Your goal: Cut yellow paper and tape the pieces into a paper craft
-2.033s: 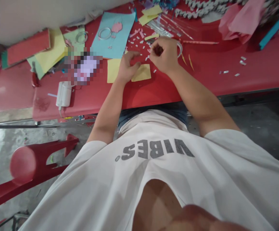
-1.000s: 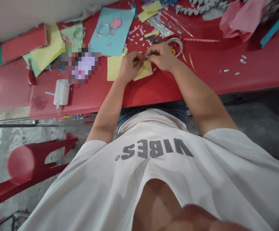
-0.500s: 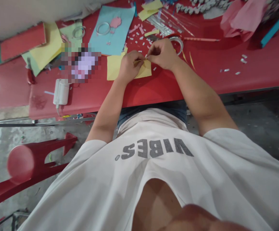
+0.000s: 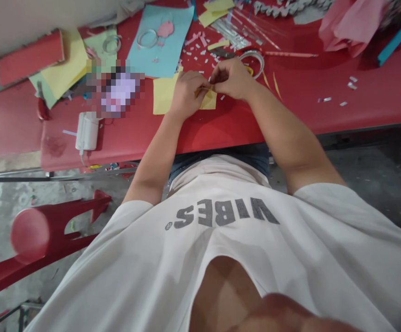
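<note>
Over the red table [image 4: 325, 115], my left hand [image 4: 185, 93] and my right hand [image 4: 233, 78] meet with fingertips pinched together. Between them is a small yellow paper piece [image 4: 208, 97], partly lifted and creased. Both hands are closed on it; the fingertips hide its upper edge. A second yellow sheet [image 4: 162, 94] lies flat just left of my left hand. A roll of clear tape [image 4: 256, 60] sits right behind my right hand.
A blue sheet [image 4: 166, 44] with a ring lies behind the hands, with small paper scraps [image 4: 200, 48] scattered beside it. A white charger [image 4: 87, 131] lies near the table's front left. Pink paper [image 4: 349, 25] is heaped at the back right. A red plastic chair [image 4: 38, 240] stands lower left.
My right hand came back from the scraps and tape toward my left hand. Both hands then closed on the yellow piece, whose edge has lifted and folded.
</note>
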Available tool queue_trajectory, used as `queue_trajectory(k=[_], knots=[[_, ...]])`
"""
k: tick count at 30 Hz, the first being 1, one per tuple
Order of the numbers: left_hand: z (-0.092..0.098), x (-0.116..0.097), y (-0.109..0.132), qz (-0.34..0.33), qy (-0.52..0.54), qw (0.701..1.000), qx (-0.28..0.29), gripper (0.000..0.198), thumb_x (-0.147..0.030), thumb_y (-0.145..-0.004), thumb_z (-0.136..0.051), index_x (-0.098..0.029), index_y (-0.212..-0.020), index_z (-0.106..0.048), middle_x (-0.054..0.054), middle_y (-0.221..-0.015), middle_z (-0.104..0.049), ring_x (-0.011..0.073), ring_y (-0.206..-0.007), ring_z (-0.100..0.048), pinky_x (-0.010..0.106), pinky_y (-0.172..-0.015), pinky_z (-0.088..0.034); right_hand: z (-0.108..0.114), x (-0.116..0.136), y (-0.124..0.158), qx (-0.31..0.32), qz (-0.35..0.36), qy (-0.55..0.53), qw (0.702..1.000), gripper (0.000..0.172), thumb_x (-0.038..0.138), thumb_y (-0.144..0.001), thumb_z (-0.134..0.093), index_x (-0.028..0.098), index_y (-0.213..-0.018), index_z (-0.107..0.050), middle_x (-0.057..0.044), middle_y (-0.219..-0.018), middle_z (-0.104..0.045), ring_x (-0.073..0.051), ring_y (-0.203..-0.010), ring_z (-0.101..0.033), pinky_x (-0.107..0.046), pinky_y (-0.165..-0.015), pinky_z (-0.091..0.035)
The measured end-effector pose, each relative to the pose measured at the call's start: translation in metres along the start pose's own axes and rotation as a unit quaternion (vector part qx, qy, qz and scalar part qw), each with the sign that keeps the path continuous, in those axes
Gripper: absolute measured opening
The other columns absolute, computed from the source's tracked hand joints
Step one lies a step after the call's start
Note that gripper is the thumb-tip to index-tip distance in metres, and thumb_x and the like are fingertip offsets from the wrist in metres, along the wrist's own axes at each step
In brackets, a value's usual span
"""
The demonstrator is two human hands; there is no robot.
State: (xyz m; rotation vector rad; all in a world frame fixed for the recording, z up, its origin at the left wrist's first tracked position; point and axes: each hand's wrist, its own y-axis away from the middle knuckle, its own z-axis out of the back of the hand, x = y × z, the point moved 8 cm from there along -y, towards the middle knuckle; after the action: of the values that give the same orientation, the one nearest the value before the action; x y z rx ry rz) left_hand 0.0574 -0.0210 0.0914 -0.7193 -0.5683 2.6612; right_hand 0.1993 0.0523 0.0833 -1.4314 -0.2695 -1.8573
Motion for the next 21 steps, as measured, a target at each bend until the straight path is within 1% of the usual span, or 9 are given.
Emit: queue_trajectory(k=[2,5,7,10,13,15,17,19,21], knots=[[0.000,-0.002,0.000,-0.007,0.003,1.000,-0.006,0.011,-0.028,-0.089,-0.070,-0.039,-0.092,-0.071,0.007,-0.106,-0.080,0.0353,-0.112,-0.070,0.063,-0.107,-0.050,-0.001,0.000,0.001,0.004,0.001,-0.002,1.000,0.033,0.003,-0.071,-0.081,0.034,-0.077,-0.074,0.008,-0.075,-0.070,-0.015,-0.066,-0.061,-0.031,-0.063,-0.047],[0.003,-0.006,0.000,-0.031,0.010,0.999,-0.030,0.007,-0.032,-0.089,-0.069,-0.039,-0.090,-0.071,0.007,-0.101,-0.081,0.0351,-0.105,-0.071,0.062,-0.101,-0.051,-0.001,0.000,0.002,0.012,-0.010,0.010,1.000,0.027,0.011,-0.070,-0.083,0.035,-0.077,-0.073,0.009,-0.074,-0.069,-0.016,-0.066,-0.058,-0.033,-0.063,-0.045],[0.005,-0.009,0.000,-0.040,0.010,0.998,-0.038,0.007,-0.033,-0.089,-0.070,-0.039,-0.092,-0.071,0.007,-0.102,-0.081,0.0348,-0.105,-0.072,0.061,-0.100,-0.051,-0.001,-0.002,0.002,0.012,-0.023,0.027,0.999,0.023,0.016,-0.070,-0.083,0.035,-0.075,-0.071,0.008,-0.074,-0.068,-0.016,-0.067,-0.056,-0.034,-0.064,-0.044],[0.007,-0.014,0.000,-0.041,0.003,0.999,-0.025,0.013,-0.033,-0.088,-0.072,-0.038,-0.099,-0.072,0.009,-0.109,-0.080,0.0359,-0.111,-0.071,0.060,-0.102,-0.050,0.000,-0.002,0.002,0.013,-0.030,0.037,0.999,0.020,0.019,-0.069,-0.081,0.035,-0.073,-0.070,0.008,-0.073,-0.066,-0.017,-0.069,-0.054,-0.034,-0.064,-0.042],[0.006,-0.020,0.001,-0.049,0.001,0.999,0.001,0.018,-0.029,-0.088,-0.070,-0.038,-0.103,-0.073,0.010,-0.121,-0.078,0.0374,-0.119,-0.069,0.063,-0.105,-0.047,0.000,0.000,0.003,0.015,-0.031,0.050,0.998,0.021,0.016,-0.070,-0.080,0.034,-0.073,-0.070,0.008,-0.073,-0.066,-0.016,-0.069,-0.054,-0.033,-0.064,-0.041],[0.004,-0.021,0.001,-0.053,0.003,0.998,0.016,0.016,-0.029,-0.090,-0.069,-0.038,-0.103,-0.073,0.010,-0.125,-0.076,0.0377,-0.122,-0.067,0.065,-0.108,-0.044,-0.001,0.000,0.003,0.016,-0.033,0.056,0.998,0.022,0.014,-0.070,-0.079,0.034,-0.073,-0.070,0.008,-0.073,-0.066,-0.016,-0.069,-0.054,-0.033,-0.064,-0.041],[0.001,-0.020,0.001,-0.052,0.007,0.998,0.027,0.013,-0.030,-0.093,-0.069,-0.040,-0.101,-0.073,0.008,-0.124,-0.076,0.0356,-0.121,-0.066,0.063,-0.110,-0.042,-0.002,0.001,0.003,0.016,-0.028,0.047,0.998,0.021,0.013,-0.070,-0.078,0.033,-0.072,-0.071,0.008,-0.072,-0.066,-0.016,-0.068,-0.054,-0.033,-0.064,-0.041],[-0.002,-0.017,0.001,-0.050,0.002,0.998,0.027,0.010,-0.030,-0.095,-0.069,-0.038,-0.099,-0.073,0.007,-0.122,-0.076,0.0317,-0.119,-0.064,0.060,-0.113,-0.041,-0.002,0.002,0.003,0.015,-0.019,0.035,0.999,0.020,0.014,-0.070,-0.077,0.033,-0.071,-0.071,0.008,-0.070,-0.065,-0.016,-0.066,-0.054,-0.033,-0.063,-0.040],[-0.003,-0.015,0.001,-0.058,-0.010,0.998,0.022,0.009,-0.028,-0.095,-0.069,-0.036,-0.099,-0.073,0.007,-0.121,-0.076,0.0298,-0.118,-0.063,0.059,-0.112,-0.042,-0.003,0.002,0.004,0.016,-0.019,0.035,0.999,0.019,0.015,-0.070,-0.076,0.033,-0.072,-0.071,0.008,-0.070,-0.064,-0.015,-0.065,-0.053,-0.032,-0.063,-0.039]])
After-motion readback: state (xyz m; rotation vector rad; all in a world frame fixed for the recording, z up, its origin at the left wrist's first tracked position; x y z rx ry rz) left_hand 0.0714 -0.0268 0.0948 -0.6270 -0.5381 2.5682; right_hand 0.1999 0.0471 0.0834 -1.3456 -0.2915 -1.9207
